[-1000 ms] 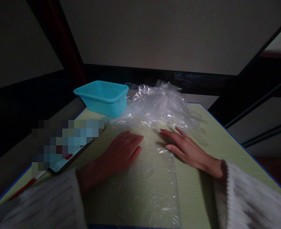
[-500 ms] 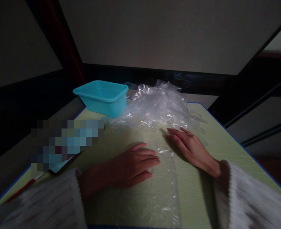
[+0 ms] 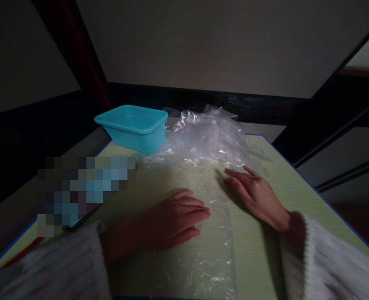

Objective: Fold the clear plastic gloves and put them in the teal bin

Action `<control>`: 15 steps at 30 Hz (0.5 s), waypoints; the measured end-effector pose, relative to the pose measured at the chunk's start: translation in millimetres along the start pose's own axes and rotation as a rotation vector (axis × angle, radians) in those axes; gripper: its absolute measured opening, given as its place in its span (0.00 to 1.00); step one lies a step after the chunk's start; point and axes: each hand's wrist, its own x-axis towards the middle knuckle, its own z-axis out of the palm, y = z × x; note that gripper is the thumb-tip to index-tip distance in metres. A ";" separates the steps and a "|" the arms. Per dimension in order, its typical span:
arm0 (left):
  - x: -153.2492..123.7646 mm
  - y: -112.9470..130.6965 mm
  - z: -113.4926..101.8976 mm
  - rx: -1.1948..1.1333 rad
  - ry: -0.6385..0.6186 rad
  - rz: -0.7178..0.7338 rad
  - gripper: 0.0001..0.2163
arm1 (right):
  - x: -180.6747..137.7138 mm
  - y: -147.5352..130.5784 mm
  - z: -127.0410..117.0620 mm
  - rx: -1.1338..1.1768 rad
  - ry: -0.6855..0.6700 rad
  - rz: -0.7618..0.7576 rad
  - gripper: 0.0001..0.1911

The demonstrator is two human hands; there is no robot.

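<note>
A clear plastic bag (image 3: 217, 250) lies flat on the pale green table, its long edge running toward me. Across its upper left part rests my left hand (image 3: 179, 218), palm down with the fingers stretched out. My right hand (image 3: 256, 196) hovers or rests just right of the bag's far corner, fingers extended and holding nothing; whether it touches the table I cannot tell. Beyond both hands sits a heap of crumpled clear plastic bags (image 3: 209, 137).
At the far left corner stands a light blue plastic basin (image 3: 154, 139). A pixelated object lies along the left edge, with a thin red item (image 3: 23, 252) near it. The table (image 3: 284, 183) has a blue rim; a pale panel (image 3: 197, 46) rises behind.
My right hand has shifted slightly right, away from the flat bag. My left hand stays on the bag in nearly the same place.
</note>
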 end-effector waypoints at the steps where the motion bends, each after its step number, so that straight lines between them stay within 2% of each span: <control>1: -0.1 -0.1 0.4 0.002 -0.001 0.003 0.14 | 0.3 -0.4 0.6 -0.001 -0.019 0.000 0.22; 8: -0.3 2.2 1.7 0.026 -0.022 0.017 0.15 | 4.3 -4.7 3.5 0.096 -0.050 -0.031 0.19; 15: 1.5 6.0 -0.9 0.031 -0.070 -0.002 0.15 | 10.7 -7.3 14.8 0.174 -0.198 -0.129 0.22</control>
